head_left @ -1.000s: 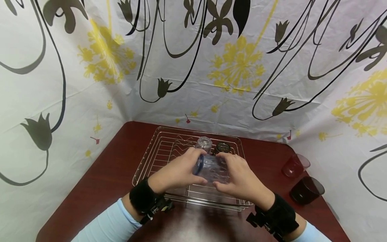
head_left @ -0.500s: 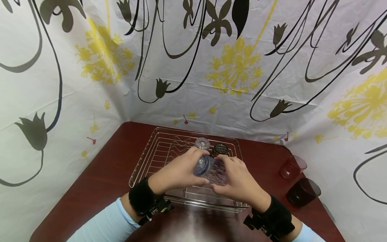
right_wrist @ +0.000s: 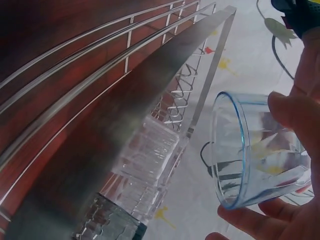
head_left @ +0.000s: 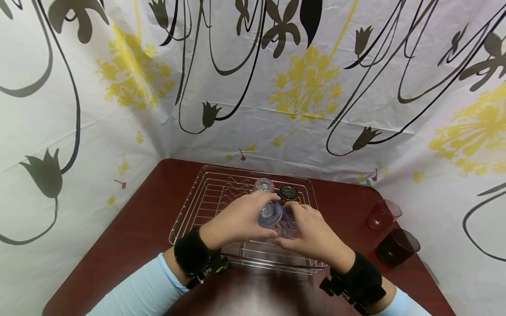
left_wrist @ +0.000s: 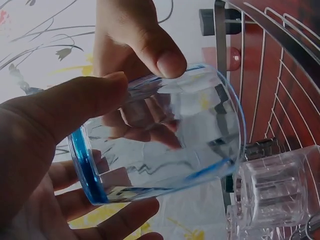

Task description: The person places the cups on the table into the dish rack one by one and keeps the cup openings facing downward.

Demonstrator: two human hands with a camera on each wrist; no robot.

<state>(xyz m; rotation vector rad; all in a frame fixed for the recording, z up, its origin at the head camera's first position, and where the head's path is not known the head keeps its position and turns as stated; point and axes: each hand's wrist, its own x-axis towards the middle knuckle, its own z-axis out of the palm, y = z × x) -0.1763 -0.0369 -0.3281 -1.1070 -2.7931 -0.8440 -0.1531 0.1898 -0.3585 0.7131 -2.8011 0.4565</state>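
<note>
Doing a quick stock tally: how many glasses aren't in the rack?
3: blue-tinted glass held by left hand and right hand over the rack; red glass and dark glass on the table at right.

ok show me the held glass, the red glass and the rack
held glass [left_wrist: 187, 137], left wrist view, on its clear side wall
red glass [head_left: 383, 215], head view, middle of its side
rack [head_left: 272, 266], head view, on its front rim
</note>
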